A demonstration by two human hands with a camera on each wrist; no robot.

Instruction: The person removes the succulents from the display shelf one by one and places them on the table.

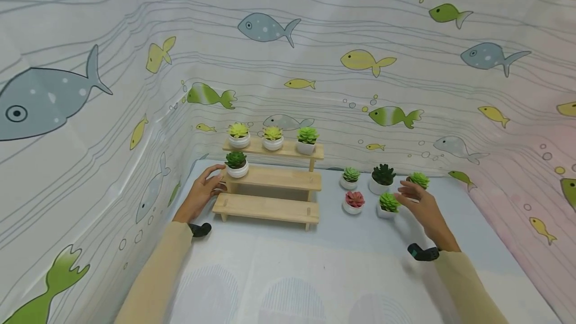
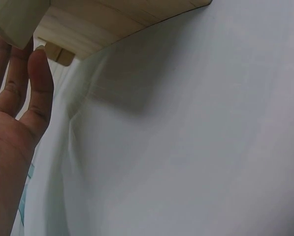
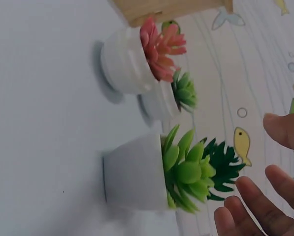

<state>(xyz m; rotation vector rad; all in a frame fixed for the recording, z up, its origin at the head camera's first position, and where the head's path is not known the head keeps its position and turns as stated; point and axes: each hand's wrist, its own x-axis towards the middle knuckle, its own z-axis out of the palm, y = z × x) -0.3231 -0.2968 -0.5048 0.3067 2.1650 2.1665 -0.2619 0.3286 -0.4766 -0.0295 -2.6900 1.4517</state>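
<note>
A three-tier wooden shelf [image 1: 270,206] stands at the left. My left hand [image 1: 203,191] is at its left end, fingertips right at the wood beside the middle tier; in the left wrist view the shelf hides some fingertips. Near those fingers, a dark green succulent [image 1: 236,159] in a round white pot sits on the middle tier's left end. My right hand [image 1: 421,209] hovers with spread fingers and nothing in its grasp, beside a bright green succulent [image 1: 388,203] in a squarish white pot. Another green succulent [image 1: 419,180] stands behind that hand, partly hidden.
The top tier holds two yellow-green succulents [image 1: 238,130] and a green one [image 1: 307,136]. On the table by the right hand stand a red succulent [image 1: 354,199], a small green one [image 1: 350,175] and a dark green one [image 1: 383,175]. Fish-printed sheeting [image 1: 333,109] encloses the table.
</note>
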